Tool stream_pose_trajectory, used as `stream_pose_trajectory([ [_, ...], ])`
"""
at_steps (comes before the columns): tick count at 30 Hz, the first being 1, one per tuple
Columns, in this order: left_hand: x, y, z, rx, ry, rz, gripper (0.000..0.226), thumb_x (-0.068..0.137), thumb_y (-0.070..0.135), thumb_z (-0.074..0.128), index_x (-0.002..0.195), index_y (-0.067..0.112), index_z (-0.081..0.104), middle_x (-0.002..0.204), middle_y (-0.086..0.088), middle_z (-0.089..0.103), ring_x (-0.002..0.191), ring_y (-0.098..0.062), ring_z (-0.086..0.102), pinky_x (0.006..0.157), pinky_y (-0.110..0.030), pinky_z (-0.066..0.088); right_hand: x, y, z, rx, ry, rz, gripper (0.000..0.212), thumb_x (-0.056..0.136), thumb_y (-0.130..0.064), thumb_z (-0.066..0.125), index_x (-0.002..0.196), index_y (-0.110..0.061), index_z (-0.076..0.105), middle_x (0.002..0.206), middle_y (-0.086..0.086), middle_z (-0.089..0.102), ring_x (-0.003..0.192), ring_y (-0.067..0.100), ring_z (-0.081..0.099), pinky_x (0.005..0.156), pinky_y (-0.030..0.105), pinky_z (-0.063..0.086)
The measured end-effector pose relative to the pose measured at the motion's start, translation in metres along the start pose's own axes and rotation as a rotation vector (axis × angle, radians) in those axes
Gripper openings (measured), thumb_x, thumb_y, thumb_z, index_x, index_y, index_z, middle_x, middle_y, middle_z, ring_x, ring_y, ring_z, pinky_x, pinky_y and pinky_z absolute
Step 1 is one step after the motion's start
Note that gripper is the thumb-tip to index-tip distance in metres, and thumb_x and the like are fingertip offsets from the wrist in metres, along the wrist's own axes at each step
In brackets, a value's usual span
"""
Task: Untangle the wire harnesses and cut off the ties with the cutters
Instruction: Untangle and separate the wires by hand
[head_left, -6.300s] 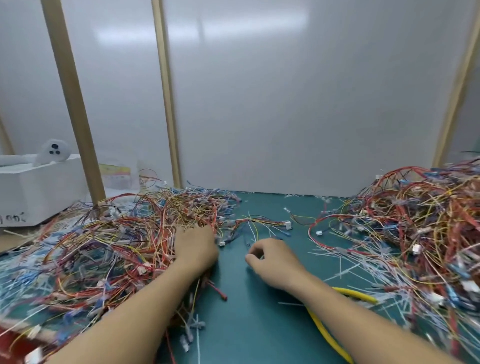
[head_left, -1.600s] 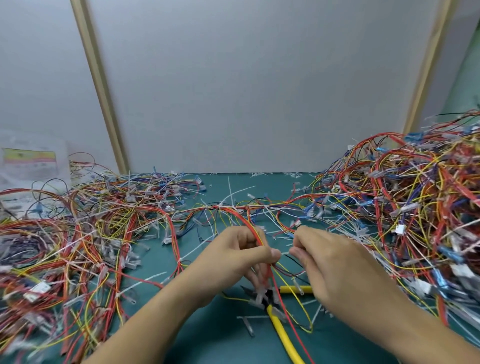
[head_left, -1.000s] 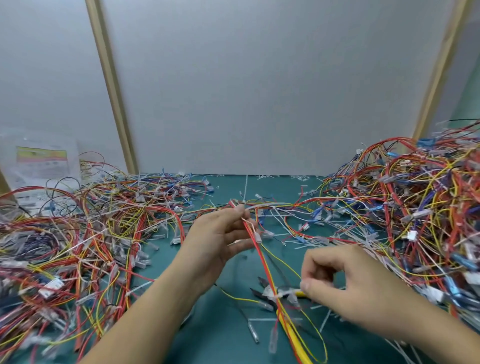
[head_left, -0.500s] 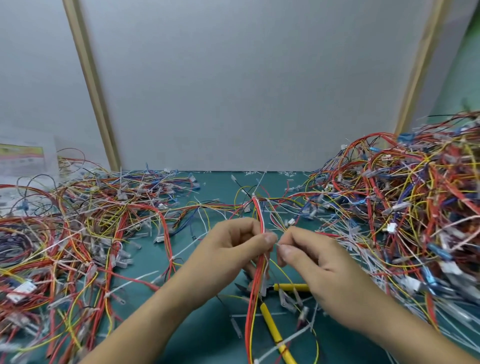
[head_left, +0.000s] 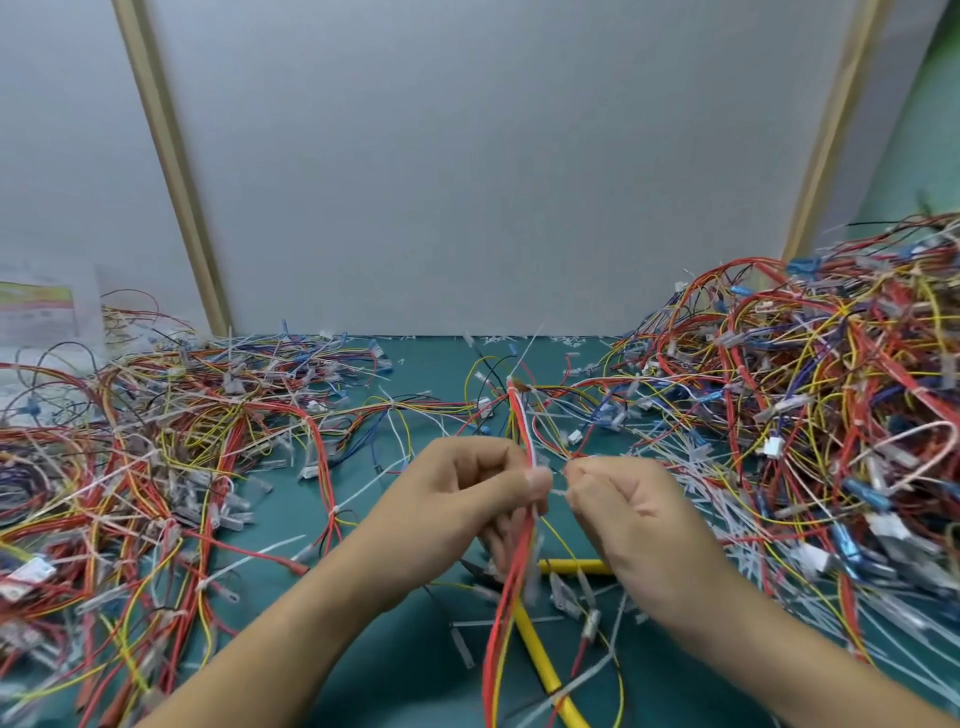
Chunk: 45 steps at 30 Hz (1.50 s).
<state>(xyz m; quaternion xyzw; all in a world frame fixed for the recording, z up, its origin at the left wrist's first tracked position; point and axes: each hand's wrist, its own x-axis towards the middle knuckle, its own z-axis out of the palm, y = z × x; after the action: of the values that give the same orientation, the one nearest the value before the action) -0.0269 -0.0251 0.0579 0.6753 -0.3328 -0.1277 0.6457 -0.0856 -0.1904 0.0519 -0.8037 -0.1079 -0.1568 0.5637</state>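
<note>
We hold one wire harness (head_left: 519, 415) upright over the middle of the teal tabletop (head_left: 405, 680). Our left hand (head_left: 467, 499) is curled round its red, yellow and white strands, with the thumb pressing them against the fingers. The bundle rises above that hand to a white tie with a long thin tail, and below the hand it hangs down toward the near edge. Our right hand (head_left: 628, 514) sits just beside the left, its fingertips drawn together and pinching a short white tie stub (head_left: 558, 491) that sticks out sideways from the bundle at the left thumb. Whether the stub is fastened round the wires, we cannot tell.

The cutters (head_left: 544, 665) lie on the tabletop under our hands, yellow handles apart, with neither hand touching them; the held wires cross in front of them. Cut tie pieces and clear sleeves are scattered around them.

A low tangle of harnesses (head_left: 156, 441) spreads over the left of the tabletop, and a taller heap (head_left: 831, 389) rises on the right. A printed sheet (head_left: 36, 312) stands at the far left against the pale wall.
</note>
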Motion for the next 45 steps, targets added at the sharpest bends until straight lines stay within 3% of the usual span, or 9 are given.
stream_pose_trajectory([
  [4,0.002,0.000,-0.015,-0.013,0.523,0.080,0.066,0.098,0.049,0.047,0.045,0.011,0.043,0.034,-0.007,0.035,0.030,-0.019,0.032,0.039,-0.020,0.029,-0.002,-0.001,-0.013,0.088,0.025,0.012,0.037,0.070,-0.045,0.046,0.053,-0.017,0.027,0.051,-0.007,0.024,0.050,0.010,0.020,0.046,0.023,0.021],
  [9,0.010,-0.003,-0.034,-0.262,0.936,0.066,0.042,0.099,0.032,0.048,0.060,0.023,0.038,0.048,0.008,0.027,0.042,-0.012,0.020,0.041,-0.021,0.016,-0.006,-0.004,-0.009,0.155,-0.010,-0.039,0.035,0.075,-0.044,0.047,0.053,-0.021,0.033,0.051,-0.006,0.025,0.050,0.010,0.019,0.047,0.020,0.022],
  [16,0.015,-0.014,-0.014,0.055,0.320,-0.361,0.058,0.093,0.059,0.048,0.084,0.007,0.073,0.062,0.000,0.067,0.050,-0.013,0.058,0.047,-0.024,0.034,-0.011,-0.006,-0.003,0.063,-0.203,-0.109,0.031,0.077,-0.040,0.046,0.056,-0.018,0.039,0.053,-0.005,0.028,0.051,0.005,0.026,0.049,0.017,0.025],
  [24,0.011,-0.011,-0.010,-0.210,0.254,-0.392,0.029,0.093,0.018,0.062,0.103,-0.008,0.069,0.065,0.001,0.059,0.052,-0.009,0.052,0.050,-0.021,0.039,-0.013,-0.015,-0.002,-0.050,-0.612,-0.044,0.028,0.084,-0.017,0.049,0.058,-0.022,0.042,0.057,0.005,0.030,0.055,0.017,0.030,0.053,0.034,0.026],
  [28,0.010,-0.006,-0.006,-0.418,0.216,-0.451,0.013,0.090,0.015,0.058,0.091,0.008,0.069,0.066,0.000,0.057,0.059,-0.012,0.050,0.056,-0.023,0.042,-0.012,-0.015,-0.005,-0.097,-0.710,-0.002,0.028,0.086,-0.010,0.051,0.059,-0.016,0.048,0.056,0.004,0.039,0.054,0.009,0.036,0.053,0.025,0.031],
  [34,0.010,-0.001,-0.008,-0.558,0.245,-0.420,0.012,0.091,0.012,0.055,0.086,0.009,0.066,0.071,-0.003,0.058,0.059,-0.014,0.056,0.059,-0.026,0.042,-0.009,-0.013,-0.014,-0.063,-0.516,0.006,0.024,0.080,-0.030,0.053,0.064,-0.015,0.063,0.060,0.004,0.061,0.057,0.009,0.057,0.057,0.032,0.045],
  [40,0.008,0.000,-0.006,-0.514,0.227,-0.276,0.017,0.093,0.009,0.055,0.103,-0.001,0.065,0.072,-0.007,0.062,0.058,-0.019,0.065,0.053,-0.026,0.054,0.000,-0.004,-0.017,-0.097,0.208,-0.130,0.022,0.088,-0.030,0.055,0.070,-0.018,0.061,0.064,0.007,0.052,0.055,0.019,0.045,0.053,0.034,0.041],
  [43,0.007,-0.003,-0.001,-0.415,0.185,-0.230,0.014,0.095,0.006,0.054,0.101,-0.002,0.064,0.072,-0.010,0.063,0.057,-0.021,0.065,0.056,-0.027,0.056,-0.002,-0.002,-0.013,-0.197,0.065,-0.091,0.018,0.089,-0.040,0.059,0.081,-0.025,0.065,0.070,-0.007,0.060,0.059,0.008,0.051,0.056,0.022,0.042],
  [45,0.005,-0.006,0.002,-0.361,0.163,-0.237,0.013,0.096,0.005,0.053,0.101,-0.002,0.063,0.071,-0.012,0.065,0.056,-0.019,0.065,0.056,-0.026,0.056,-0.004,0.001,-0.006,-0.187,-0.090,-0.027,0.018,0.095,-0.037,0.060,0.084,-0.025,0.066,0.067,0.002,0.062,0.058,0.017,0.053,0.058,0.035,0.045],
])
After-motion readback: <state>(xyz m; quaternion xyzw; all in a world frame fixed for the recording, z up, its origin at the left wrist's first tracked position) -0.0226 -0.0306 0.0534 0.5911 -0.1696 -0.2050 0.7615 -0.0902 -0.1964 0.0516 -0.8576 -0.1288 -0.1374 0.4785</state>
